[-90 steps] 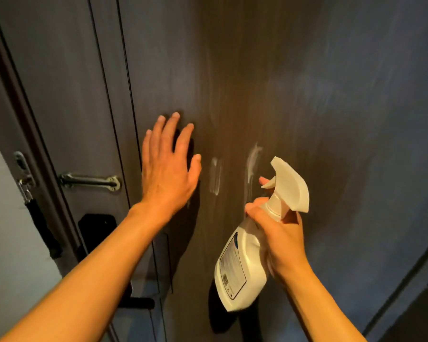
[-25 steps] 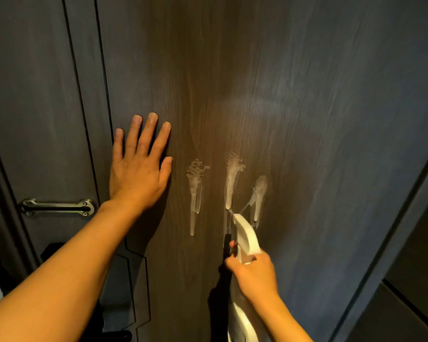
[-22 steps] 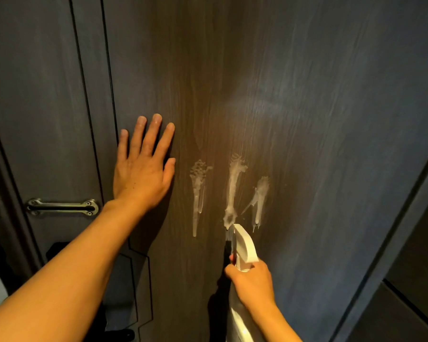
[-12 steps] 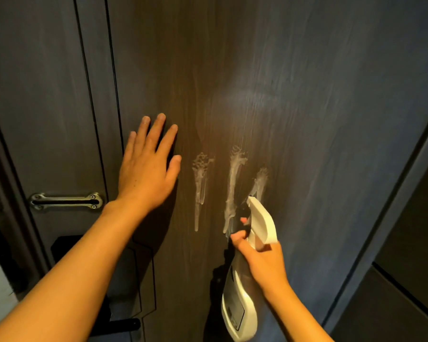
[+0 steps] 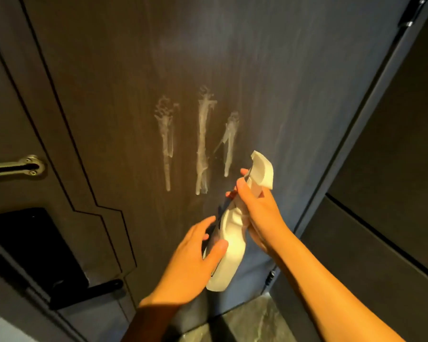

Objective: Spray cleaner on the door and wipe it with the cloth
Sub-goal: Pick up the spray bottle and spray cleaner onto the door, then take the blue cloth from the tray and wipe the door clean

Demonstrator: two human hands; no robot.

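The dark wood-grain door (image 5: 269, 70) fills the view. Three white foam streaks (image 5: 202, 141) run down its middle. A white spray bottle (image 5: 232, 245) hangs in front of the door, just below and right of the streaks, nozzle up. My right hand (image 5: 260, 211) grips its neck below the trigger head. My left hand (image 5: 193, 262) wraps the bottle's lower body from the left. No cloth is in view.
A metal pull handle (image 5: 15, 166) and a black lock with a lever (image 5: 35, 250) sit at the door's left. A dark frame and panel (image 5: 381, 169) stand at the right. Stone floor (image 5: 247, 322) shows below the door.
My left hand has come off the door and dropped onto the bottle's body. The bottle has moved down and back from the streaks. The view has tilted downward.
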